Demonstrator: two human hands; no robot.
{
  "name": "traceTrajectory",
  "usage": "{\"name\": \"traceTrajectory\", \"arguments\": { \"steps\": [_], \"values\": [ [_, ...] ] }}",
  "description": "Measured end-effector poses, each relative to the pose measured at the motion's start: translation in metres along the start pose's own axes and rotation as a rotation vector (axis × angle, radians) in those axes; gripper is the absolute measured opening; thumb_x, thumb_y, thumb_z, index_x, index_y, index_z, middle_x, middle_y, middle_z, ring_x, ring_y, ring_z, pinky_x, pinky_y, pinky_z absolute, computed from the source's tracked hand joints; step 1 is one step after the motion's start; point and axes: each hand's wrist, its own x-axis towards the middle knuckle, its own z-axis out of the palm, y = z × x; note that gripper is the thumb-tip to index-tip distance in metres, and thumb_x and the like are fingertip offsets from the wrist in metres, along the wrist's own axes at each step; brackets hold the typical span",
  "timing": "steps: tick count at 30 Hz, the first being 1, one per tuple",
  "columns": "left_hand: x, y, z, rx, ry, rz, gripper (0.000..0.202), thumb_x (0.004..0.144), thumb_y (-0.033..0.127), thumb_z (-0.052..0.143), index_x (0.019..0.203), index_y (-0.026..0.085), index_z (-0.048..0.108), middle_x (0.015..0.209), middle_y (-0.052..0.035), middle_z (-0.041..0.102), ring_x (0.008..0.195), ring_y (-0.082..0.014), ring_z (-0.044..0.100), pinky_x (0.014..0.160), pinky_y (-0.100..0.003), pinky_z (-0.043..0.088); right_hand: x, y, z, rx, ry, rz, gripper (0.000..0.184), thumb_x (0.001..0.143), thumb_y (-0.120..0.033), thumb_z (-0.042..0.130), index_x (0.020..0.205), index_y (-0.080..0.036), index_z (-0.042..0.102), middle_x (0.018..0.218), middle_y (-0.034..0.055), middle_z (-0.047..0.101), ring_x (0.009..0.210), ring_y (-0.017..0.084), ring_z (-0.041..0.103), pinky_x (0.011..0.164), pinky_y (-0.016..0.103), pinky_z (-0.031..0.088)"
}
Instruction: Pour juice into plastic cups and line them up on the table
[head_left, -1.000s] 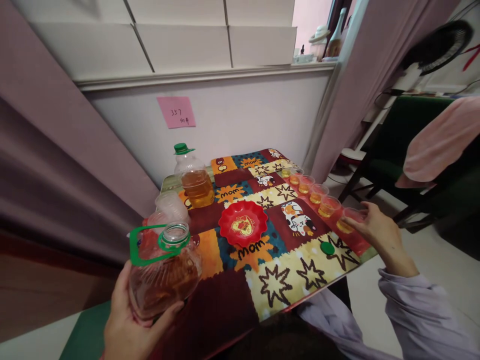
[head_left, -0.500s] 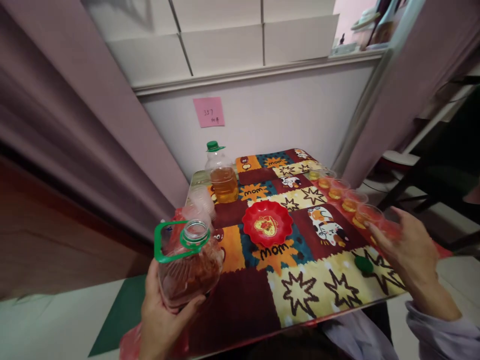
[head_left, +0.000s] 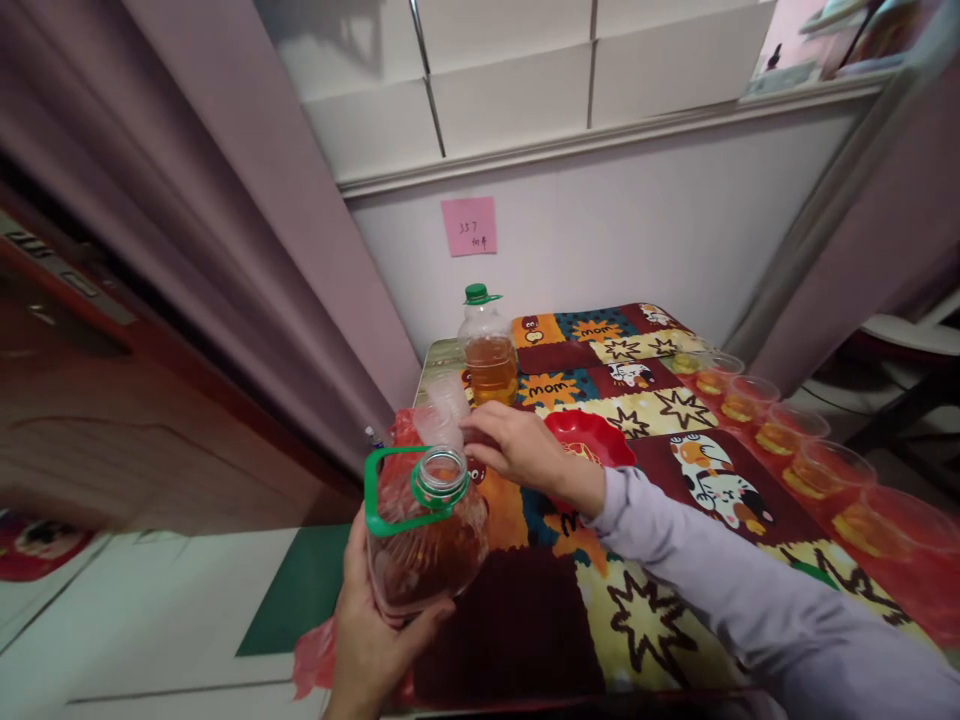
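Observation:
My left hand [head_left: 382, 610] is wrapped around the lower body of a clear plastic bottle [head_left: 427, 560]. This bottle is uncapped, has a green handle and neck ring, and contains amber liquid. Just beyond its mouth lies a nested stack of clear plastic cups [head_left: 442, 405]. My right hand [head_left: 517, 445] reaches across the table, its bent fingertips closed at the near end of that stack; the exact hold is partly hidden. A red scalloped dish [head_left: 611, 440] sits behind my right wrist, partly covered.
Clear cups [head_left: 817, 470] holding some amber liquid line the right edge on red plastic. A second bottle [head_left: 491, 370], green-capped, stands at the back left. A green cap [head_left: 814, 574] shows beside my sleeve. Patterned mats cover the table; a wall with a pink note [head_left: 469, 227] is behind.
My right hand has moved left from the cup row to the cup stack. My left hand still holds the bottle. The view has shifted left, and the right arm now partly covers the dish.

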Motion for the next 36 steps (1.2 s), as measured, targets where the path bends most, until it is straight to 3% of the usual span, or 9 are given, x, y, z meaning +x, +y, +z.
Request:
{"name": "traceTrajectory", "arguments": {
  "steps": [4, 6, 9, 12, 16, 20, 30, 33, 36],
  "values": [
    [-0.004, -0.002, -0.003, -0.007, -0.072, -0.016, 0.136, 0.069, 0.07, 0.103, 0.181, 0.025, 0.039, 0.175, -0.0235, 0.058, 0.155, -0.0491, 0.064, 0.123, -0.06, 0.058, 0.055, -0.004, 0.004, -0.086, -0.102, 0.104, 0.032, 0.112, -0.03, 0.075, 0.142, -0.023, 0.078, 0.146, 0.0135, 0.078, 0.121, 0.028, 0.08, 0.103, 0.041, 0.065],
    [-0.006, -0.002, -0.002, -0.031, -0.042, -0.02, 0.137, 0.068, 0.071, 0.103, 0.181, 0.025, 0.04, 0.177, -0.0246, 0.056, 0.158, -0.0508, 0.061, 0.127, -0.063, 0.054, 0.067, -0.003, 0.002, -0.109, -0.14, 0.065, 0.033, 0.111, -0.03, 0.077, 0.143, -0.021, 0.078, 0.146, 0.0144, 0.077, 0.122, 0.029, 0.08, 0.106, 0.043, 0.064],
    [-0.01, -0.002, 0.002, -0.075, 0.008, 0.018, 0.133, 0.07, 0.073, 0.102, 0.18, 0.024, 0.043, 0.176, -0.0249, 0.058, 0.157, -0.0514, 0.061, 0.125, -0.064, 0.055, 0.074, -0.005, 0.0, -0.174, -0.271, -0.06, 0.039, 0.11, -0.031, 0.079, 0.148, -0.022, 0.076, 0.147, 0.0136, 0.078, 0.126, 0.03, 0.079, 0.105, 0.041, 0.063],
    [-0.011, -0.002, 0.004, -0.099, -0.014, 0.063, 0.128, 0.074, 0.07, 0.102, 0.18, 0.027, 0.045, 0.174, -0.0242, 0.059, 0.156, -0.0511, 0.063, 0.122, -0.065, 0.058, 0.074, -0.011, 0.006, -0.265, -0.399, -0.08, 0.041, 0.114, -0.028, 0.071, 0.154, -0.024, 0.073, 0.151, 0.0139, 0.077, 0.122, 0.031, 0.081, 0.093, 0.038, 0.064],
    [-0.01, -0.003, 0.007, -0.173, -0.034, 0.072, 0.126, 0.075, 0.066, 0.103, 0.181, 0.029, 0.045, 0.172, -0.0225, 0.062, 0.153, -0.0506, 0.066, 0.12, -0.067, 0.06, 0.077, -0.014, 0.018, -0.297, -0.443, -0.048, 0.031, 0.119, -0.022, 0.057, 0.135, -0.018, 0.083, 0.134, 0.0163, 0.083, 0.11, 0.029, 0.082, 0.083, 0.034, 0.06],
    [-0.011, -0.005, 0.011, -0.19, -0.043, 0.061, 0.13, 0.071, 0.064, 0.105, 0.18, 0.029, 0.044, 0.17, -0.0232, 0.063, 0.152, -0.0512, 0.066, 0.121, -0.069, 0.059, 0.08, -0.012, 0.023, -0.283, -0.427, -0.049, 0.027, 0.118, -0.019, 0.058, 0.118, -0.016, 0.086, 0.123, 0.0156, 0.085, 0.106, 0.027, 0.08, 0.08, 0.032, 0.055],
    [-0.012, -0.01, 0.011, -0.095, -0.086, 0.064, 0.134, 0.074, 0.075, 0.099, 0.184, 0.032, 0.035, 0.179, -0.0235, 0.055, 0.16, -0.0514, 0.059, 0.129, -0.074, 0.049, 0.08, -0.006, 0.031, -0.211, -0.234, 0.0, 0.01, 0.111, -0.021, 0.075, 0.114, -0.017, 0.083, 0.118, 0.0119, 0.083, 0.101, 0.024, 0.076, 0.087, 0.032, 0.056],
    [-0.011, -0.008, 0.011, -0.088, -0.085, 0.081, 0.133, 0.075, 0.072, 0.099, 0.184, 0.033, 0.033, 0.178, -0.023, 0.055, 0.158, -0.0513, 0.061, 0.127, -0.073, 0.051, 0.073, -0.003, 0.018, -0.134, -0.027, -0.042, 0.007, 0.111, -0.022, 0.075, 0.112, -0.018, 0.081, 0.115, 0.0101, 0.082, 0.103, 0.023, 0.076, 0.093, 0.033, 0.058],
    [-0.01, -0.006, 0.011, -0.064, -0.087, 0.098, 0.132, 0.076, 0.07, 0.1, 0.184, 0.037, 0.033, 0.179, -0.021, 0.055, 0.159, -0.0505, 0.061, 0.127, -0.074, 0.051, 0.047, 0.013, -0.015, -0.07, 0.279, -0.138, 0.009, 0.112, -0.022, 0.072, 0.107, -0.02, 0.079, 0.108, 0.0083, 0.082, 0.103, 0.023, 0.078, 0.094, 0.033, 0.059]
  ]
}}
